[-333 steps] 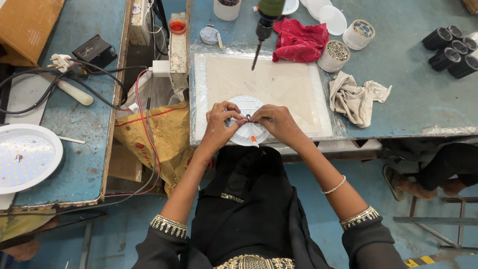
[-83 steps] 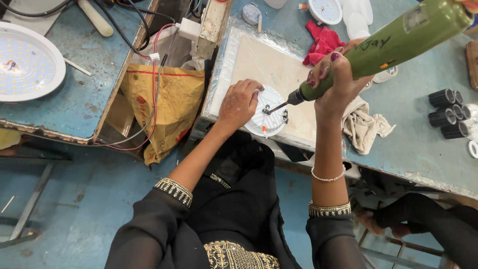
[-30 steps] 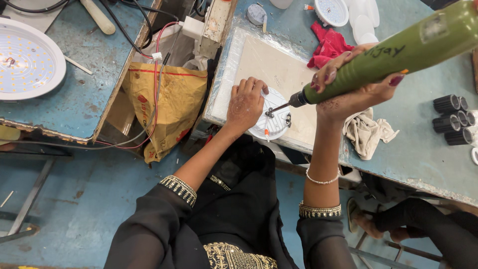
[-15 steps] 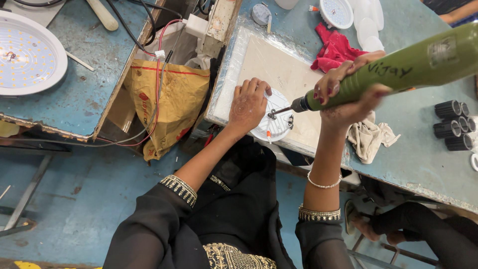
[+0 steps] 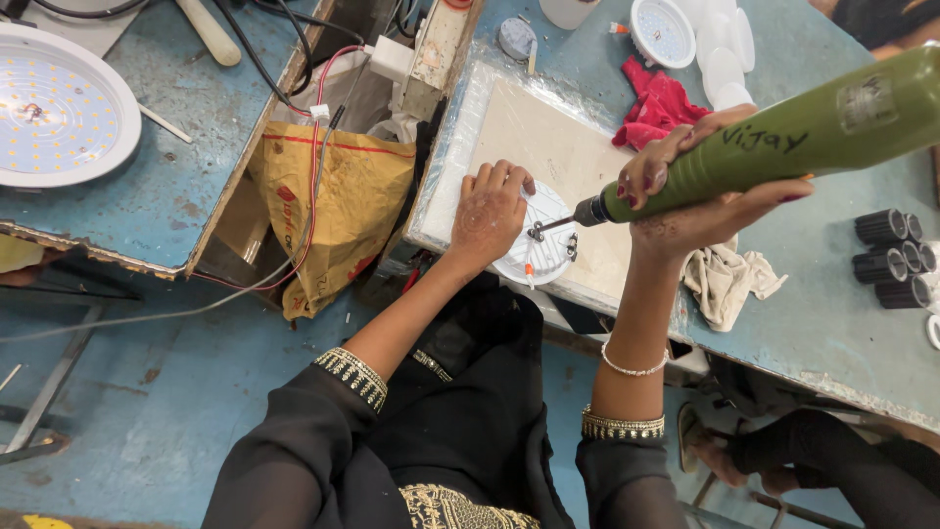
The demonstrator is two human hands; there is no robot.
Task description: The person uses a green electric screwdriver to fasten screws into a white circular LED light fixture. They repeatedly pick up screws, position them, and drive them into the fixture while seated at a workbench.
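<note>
The left hand [image 5: 487, 216] lies flat, fingers spread, pressing down on a round white lamp housing [image 5: 541, 247] at the near edge of a pale work mat [image 5: 529, 132] on the table [image 5: 832, 323]. The right hand [image 5: 685, 191] has its grip closed around a green electric screwdriver [image 5: 783, 147], whose bit touches the housing's metal bracket; a red cloth [image 5: 658, 103] lies at 12 o'clock from it, a beige rag [image 5: 729, 279] at 4 o'clock
</note>
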